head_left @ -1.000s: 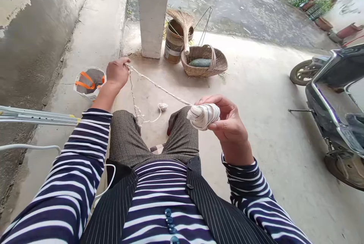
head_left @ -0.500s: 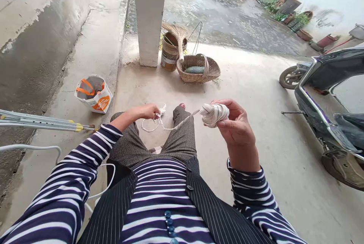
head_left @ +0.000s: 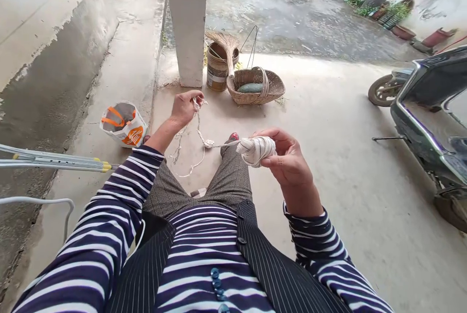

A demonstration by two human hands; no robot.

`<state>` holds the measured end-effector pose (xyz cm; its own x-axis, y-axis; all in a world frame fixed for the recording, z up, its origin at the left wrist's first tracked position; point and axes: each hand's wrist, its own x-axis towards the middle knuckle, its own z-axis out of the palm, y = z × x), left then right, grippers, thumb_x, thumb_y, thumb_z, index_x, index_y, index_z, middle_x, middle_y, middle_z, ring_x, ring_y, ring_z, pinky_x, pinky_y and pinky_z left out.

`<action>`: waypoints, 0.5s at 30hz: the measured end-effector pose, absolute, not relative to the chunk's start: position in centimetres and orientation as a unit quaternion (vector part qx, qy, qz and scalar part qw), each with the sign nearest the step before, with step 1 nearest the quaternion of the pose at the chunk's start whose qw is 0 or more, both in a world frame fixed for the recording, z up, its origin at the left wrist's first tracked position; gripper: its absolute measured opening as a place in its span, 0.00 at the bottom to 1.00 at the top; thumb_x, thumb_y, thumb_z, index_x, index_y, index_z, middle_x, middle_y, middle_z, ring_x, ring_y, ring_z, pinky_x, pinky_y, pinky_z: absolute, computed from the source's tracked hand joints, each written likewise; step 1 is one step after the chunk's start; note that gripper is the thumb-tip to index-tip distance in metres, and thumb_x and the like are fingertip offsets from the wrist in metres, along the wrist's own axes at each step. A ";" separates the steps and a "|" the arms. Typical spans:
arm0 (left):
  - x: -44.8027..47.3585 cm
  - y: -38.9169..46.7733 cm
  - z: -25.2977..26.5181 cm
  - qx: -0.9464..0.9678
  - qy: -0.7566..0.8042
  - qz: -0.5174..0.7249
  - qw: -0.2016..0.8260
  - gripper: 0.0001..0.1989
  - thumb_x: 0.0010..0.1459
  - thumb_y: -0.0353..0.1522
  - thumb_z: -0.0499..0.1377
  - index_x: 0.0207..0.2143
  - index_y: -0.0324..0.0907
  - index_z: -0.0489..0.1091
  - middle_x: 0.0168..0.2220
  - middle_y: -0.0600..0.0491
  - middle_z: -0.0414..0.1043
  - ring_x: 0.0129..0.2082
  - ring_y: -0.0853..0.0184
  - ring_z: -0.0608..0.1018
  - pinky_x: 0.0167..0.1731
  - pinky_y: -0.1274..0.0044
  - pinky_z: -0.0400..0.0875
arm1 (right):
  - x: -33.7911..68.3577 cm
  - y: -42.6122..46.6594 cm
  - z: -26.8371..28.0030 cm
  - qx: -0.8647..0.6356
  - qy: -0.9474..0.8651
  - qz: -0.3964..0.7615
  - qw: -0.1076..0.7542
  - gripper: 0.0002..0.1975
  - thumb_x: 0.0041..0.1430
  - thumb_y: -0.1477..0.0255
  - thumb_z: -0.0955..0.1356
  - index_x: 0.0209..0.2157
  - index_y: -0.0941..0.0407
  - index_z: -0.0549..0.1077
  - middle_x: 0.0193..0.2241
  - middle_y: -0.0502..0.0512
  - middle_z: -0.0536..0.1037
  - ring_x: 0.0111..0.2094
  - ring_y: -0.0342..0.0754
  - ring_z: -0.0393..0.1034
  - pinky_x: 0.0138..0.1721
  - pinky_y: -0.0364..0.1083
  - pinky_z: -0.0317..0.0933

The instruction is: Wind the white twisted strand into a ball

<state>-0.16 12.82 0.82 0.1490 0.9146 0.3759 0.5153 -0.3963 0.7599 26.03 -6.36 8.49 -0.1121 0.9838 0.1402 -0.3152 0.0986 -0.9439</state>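
Note:
My right hand (head_left: pixel 290 160) grips a wound bundle of white rope (head_left: pixel 256 151) with thin dark flecks, thumb below and fingers on top. From the bundle a stretch of rope runs left to a knotted clump (head_left: pixel 208 144) hanging between my knees. My left hand (head_left: pixel 186 108) is raised farther out, its fingers pinched on the loose rope (head_left: pixel 197 104). Below it dangle a thin loop and a frayed strand (head_left: pixel 177 150). My legs in grey trousers (head_left: pixel 233 172) lie under the rope.
A wicker basket (head_left: pixel 255 97) with a green gourd (head_left: pixel 250 88) stands ahead, beside a bucket (head_left: pixel 216 76) with a straw broom (head_left: pixel 229 49) and a pillar (head_left: pixel 187 26). A white-and-orange bag (head_left: pixel 124 126) and crutches (head_left: pixel 58 158) are left; a scooter (head_left: pixel 426 109) is right.
My left hand has lifted and moved outward, raising the loose rope, so the clump hangs between my hands. The right hand with its bundle has shifted slightly left.

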 end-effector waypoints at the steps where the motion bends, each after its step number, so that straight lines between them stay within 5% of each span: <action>1: 0.7 12.0 0.1 0.745 0.472 0.399 0.250 0.17 0.56 0.24 0.52 0.39 0.38 0.80 0.36 0.48 0.82 0.35 0.66 0.82 0.37 0.78 0.74 | 26.1 -6.3 8.4 -0.353 -0.474 0.572 0.569 0.23 0.32 0.66 0.84 0.34 0.51 0.82 0.35 0.50 0.80 0.35 0.47 0.73 0.34 0.47 0.68; 6: 0.6 6.1 -5.2 0.855 0.399 0.095 0.319 0.17 0.49 0.21 0.54 0.32 0.42 0.81 0.40 0.50 0.84 0.41 0.62 0.82 0.42 0.76 0.72 | 26.6 -5.7 7.9 -0.386 -0.461 0.566 0.564 0.21 0.35 0.68 0.83 0.35 0.51 0.81 0.36 0.51 0.81 0.35 0.48 0.72 0.35 0.48 0.69; 9: -1.9 4.2 -7.6 0.841 0.453 -0.051 0.291 0.10 0.45 0.22 0.60 0.23 0.43 0.78 0.27 0.50 0.81 0.31 0.61 0.81 0.33 0.75 0.69 | 26.4 -5.0 7.6 -0.395 -0.453 0.572 0.558 0.20 0.35 0.70 0.82 0.35 0.51 0.82 0.36 0.50 0.80 0.34 0.48 0.72 0.34 0.48 0.68; 12: -5.0 5.6 -7.9 0.805 0.534 -0.042 0.255 0.11 0.46 0.21 0.63 0.16 0.41 0.70 0.14 0.53 0.67 0.23 0.63 0.74 0.29 0.75 0.64 | 25.5 -4.2 7.4 -0.396 -0.449 0.589 0.542 0.20 0.33 0.71 0.83 0.33 0.51 0.82 0.34 0.49 0.80 0.33 0.46 0.71 0.32 0.46 0.66; 15: -7.0 9.7 -5.9 0.781 0.587 0.072 0.199 0.10 0.53 0.19 0.60 0.24 0.40 0.73 0.15 0.55 0.64 0.26 0.64 0.73 0.33 0.73 0.64 | 24.6 -3.6 7.4 -0.396 -0.455 0.605 0.519 0.21 0.33 0.70 0.83 0.33 0.51 0.82 0.33 0.49 0.79 0.33 0.47 0.71 0.32 0.46 0.66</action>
<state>-6.97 9.67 -5.87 0.2995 0.9464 -0.1210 0.8886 -0.2305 0.3966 24.58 -3.59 7.42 -0.1467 0.9892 -0.0061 -0.2677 -0.0456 -0.9624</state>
